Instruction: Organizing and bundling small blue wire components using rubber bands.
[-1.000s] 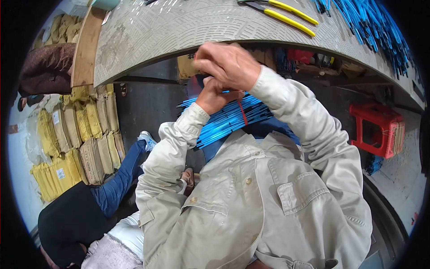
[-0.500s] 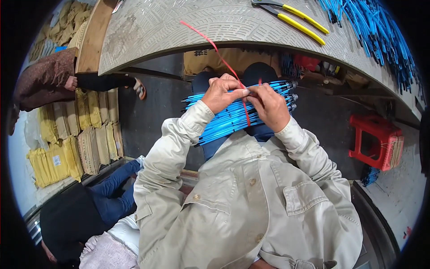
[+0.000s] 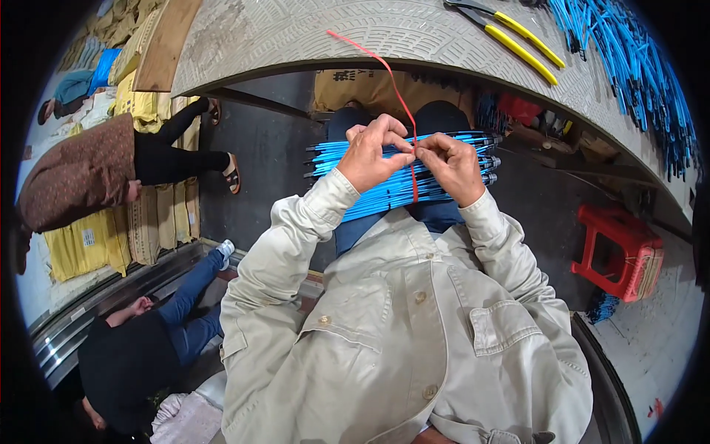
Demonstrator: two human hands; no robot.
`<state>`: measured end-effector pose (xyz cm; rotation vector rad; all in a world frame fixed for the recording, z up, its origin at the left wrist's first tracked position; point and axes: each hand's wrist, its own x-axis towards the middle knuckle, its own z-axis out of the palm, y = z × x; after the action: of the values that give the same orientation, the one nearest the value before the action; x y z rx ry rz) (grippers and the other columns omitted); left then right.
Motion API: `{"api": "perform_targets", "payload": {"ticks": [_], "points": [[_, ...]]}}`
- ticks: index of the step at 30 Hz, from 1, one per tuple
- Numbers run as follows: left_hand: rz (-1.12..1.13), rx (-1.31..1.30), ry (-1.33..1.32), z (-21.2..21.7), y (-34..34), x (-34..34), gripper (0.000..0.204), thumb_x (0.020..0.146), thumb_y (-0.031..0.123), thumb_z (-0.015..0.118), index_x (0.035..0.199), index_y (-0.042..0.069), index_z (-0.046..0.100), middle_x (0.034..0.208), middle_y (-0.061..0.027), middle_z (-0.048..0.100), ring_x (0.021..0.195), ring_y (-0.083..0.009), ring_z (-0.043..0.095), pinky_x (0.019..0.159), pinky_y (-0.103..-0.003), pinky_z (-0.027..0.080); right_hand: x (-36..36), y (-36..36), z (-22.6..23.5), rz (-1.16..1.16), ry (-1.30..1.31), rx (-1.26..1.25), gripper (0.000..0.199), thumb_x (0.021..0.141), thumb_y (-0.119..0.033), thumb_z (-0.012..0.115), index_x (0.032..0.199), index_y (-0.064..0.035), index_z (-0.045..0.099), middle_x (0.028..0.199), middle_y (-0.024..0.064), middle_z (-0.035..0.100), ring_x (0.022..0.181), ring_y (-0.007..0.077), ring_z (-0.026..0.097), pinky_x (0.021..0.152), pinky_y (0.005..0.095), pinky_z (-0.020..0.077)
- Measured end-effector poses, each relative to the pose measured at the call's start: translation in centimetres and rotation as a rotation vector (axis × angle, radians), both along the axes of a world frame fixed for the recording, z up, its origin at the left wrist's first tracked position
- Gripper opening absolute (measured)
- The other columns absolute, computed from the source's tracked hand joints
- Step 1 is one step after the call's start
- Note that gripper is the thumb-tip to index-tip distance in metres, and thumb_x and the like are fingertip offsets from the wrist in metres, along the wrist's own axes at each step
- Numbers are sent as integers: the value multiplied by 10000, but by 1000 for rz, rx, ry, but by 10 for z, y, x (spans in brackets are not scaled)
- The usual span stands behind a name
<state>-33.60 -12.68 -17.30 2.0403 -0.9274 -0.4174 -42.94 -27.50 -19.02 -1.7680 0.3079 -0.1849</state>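
Across my lap lies a bundle of thin blue rods with black ends (image 3: 381,194). A red tie strip (image 3: 396,80) runs around its middle, and one long loose end rises up and to the left over the table edge. My left hand (image 3: 376,154) is closed in a pinch at the strip, thumb and fingertips meeting above the bundle. Right beside it, my right hand (image 3: 451,164) pinches the strip at the same spot, its fingers curled. The crossing of the strip is partly hidden between the fingertips.
Yellow-handled pliers (image 3: 523,46) and a heap of blue rods (image 3: 629,81) lie on the grey table (image 3: 296,37). A red plastic stool (image 3: 617,253) stands at my right. At left are stacked yellow packages (image 3: 92,240), a walking person (image 3: 81,174) and another person in black (image 3: 137,366).
The view has shifted slightly. My hands stay at the strip, with the fingertips drawn close over the bundle. At left, the person in the patterned top has moved further into view.
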Motion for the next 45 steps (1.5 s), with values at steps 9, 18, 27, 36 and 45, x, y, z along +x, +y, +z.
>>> {"api": "perform_targets", "payload": {"ticks": [9, 18, 27, 36, 45], "points": [[-28, -3, 66, -21, 11, -7, 366, 641, 44, 731, 907, 18, 481, 713, -36, 665, 638, -141, 613, 682, -249, 453, -10, 15, -14, -42, -179, -192, 58, 706, -46, 658, 753, -16, 643, 604, 34, 594, 458, 132, 458, 427, 245, 343], [67, -58, 194, -22, 8, -16, 398, 652, 84, 719, 936, 52, 441, 764, 8, 662, 685, -139, 592, 769, -331, 393, -12, 14, -8, -32, -26, -321, 52, 739, -49, 626, 772, -12, 611, 574, 27, 558, 449, 111, 392, 421, 244, 312], [159, -186, 103, -22, 8, -29, 380, 641, -9, 679, 955, 35, 469, 767, -53, 600, 650, -156, 587, 577, -262, 460, -15, 9, -6, 30, -68, -318, 59, 736, -61, 619, 746, -6, 599, 546, 45, 547, 420, 143, 400, 405, 273, 314], [-94, -110, -478, -13, 3, -34, 381, 668, -105, 596, 1019, 44, 620, 817, -62, 610, 677, -164, 582, 588, -245, 474, -12, 2, -6, 47, -45, -408, 110, 727, -88, 624, 703, 11, 584, 513, 54, 530, 404, 172, 396, 403, 301, 319], [-100, -110, -499, -14, 2, -34, 431, 644, -105, 593, 1040, 53, 650, 837, -74, 613, 674, -181, 569, 581, -258, 473, -10, -1, -9, 72, -13, -236, 111, 713, -96, 613, 679, 6, 587, 493, 72, 511, 397, 187, 385, 406, 308, 324]]}}
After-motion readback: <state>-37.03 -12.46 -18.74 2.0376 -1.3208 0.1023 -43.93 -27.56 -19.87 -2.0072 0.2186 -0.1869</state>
